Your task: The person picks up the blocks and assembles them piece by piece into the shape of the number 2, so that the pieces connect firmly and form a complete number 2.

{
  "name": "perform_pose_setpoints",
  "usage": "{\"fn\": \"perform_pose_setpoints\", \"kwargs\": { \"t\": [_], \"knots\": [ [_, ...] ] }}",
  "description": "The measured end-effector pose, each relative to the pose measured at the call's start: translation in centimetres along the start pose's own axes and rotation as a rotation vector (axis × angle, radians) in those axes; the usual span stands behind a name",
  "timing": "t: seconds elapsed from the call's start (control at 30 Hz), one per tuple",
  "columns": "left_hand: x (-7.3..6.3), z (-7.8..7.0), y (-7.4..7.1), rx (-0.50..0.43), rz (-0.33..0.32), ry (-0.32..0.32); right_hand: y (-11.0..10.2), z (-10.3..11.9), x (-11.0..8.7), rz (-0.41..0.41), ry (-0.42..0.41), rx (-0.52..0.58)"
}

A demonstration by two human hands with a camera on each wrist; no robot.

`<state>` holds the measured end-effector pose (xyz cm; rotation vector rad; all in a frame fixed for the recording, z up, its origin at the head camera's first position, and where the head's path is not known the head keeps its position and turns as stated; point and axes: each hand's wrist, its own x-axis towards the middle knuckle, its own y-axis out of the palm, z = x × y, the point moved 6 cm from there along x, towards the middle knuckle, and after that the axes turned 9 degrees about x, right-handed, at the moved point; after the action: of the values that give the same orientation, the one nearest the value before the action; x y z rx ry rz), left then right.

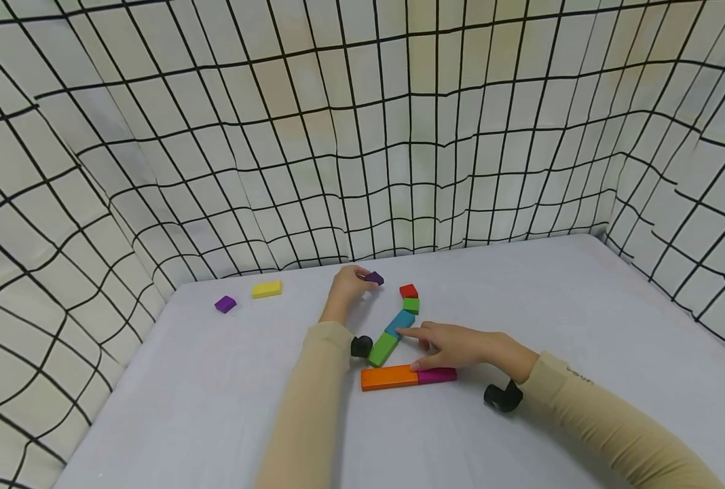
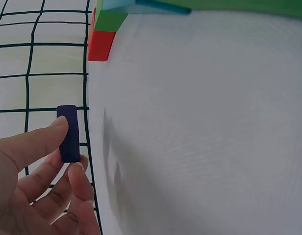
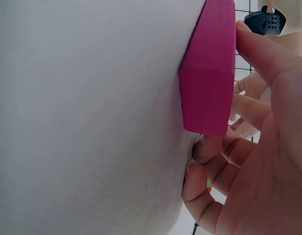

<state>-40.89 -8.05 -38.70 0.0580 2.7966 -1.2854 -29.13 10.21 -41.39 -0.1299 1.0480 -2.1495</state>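
My left hand (image 1: 347,286) pinches a small dark purple block (image 2: 68,137) between thumb and fingers, raised above the far side of the table. My right hand (image 1: 460,345) reaches in from the right, its index fingertip on the blue block (image 1: 401,320) and its thumb at the magenta block (image 1: 438,375). An orange block (image 1: 389,377) lies end to end with the magenta one. Beyond them, a longer green block (image 1: 383,349), the blue block, a small green block (image 1: 411,305) and a red block (image 1: 408,291) form a bent line. Several right-hand fingers curl loosely beside the magenta block in the right wrist view.
A yellow block (image 1: 267,289) and a purple block (image 1: 225,304) lie at the far left of the white table (image 1: 216,407). White cloth walls (image 1: 313,163) with a black grid rise behind and at the sides. Black cameras (image 1: 503,396) are worn at both wrists.
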Motion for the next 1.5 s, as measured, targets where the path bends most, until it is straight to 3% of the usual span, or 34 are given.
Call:
{"fn": "perform_pose_setpoints", "kwargs": {
  "t": [0.23, 0.57, 0.83, 1.5],
  "knots": [
    [0.6, -0.1, 0.5, -0.021, 0.015, -0.014, -0.1, -0.2, -0.2, 0.004, 0.0, -0.004],
    [1.1, -0.4, 1.4, -0.041, 0.051, -0.081, -0.1, -0.3, -0.2, -0.003, 0.002, -0.002],
    [1.0, -1.2, 1.8, 0.095, 0.122, -0.069, -0.1, -0.4, -0.2, 0.001, 0.004, -0.003],
    [0.8, -2.1, 2.2, 0.186, 0.047, -0.084, 0.1, -0.2, -0.1, 0.001, -0.009, -0.001]
  ]
}}
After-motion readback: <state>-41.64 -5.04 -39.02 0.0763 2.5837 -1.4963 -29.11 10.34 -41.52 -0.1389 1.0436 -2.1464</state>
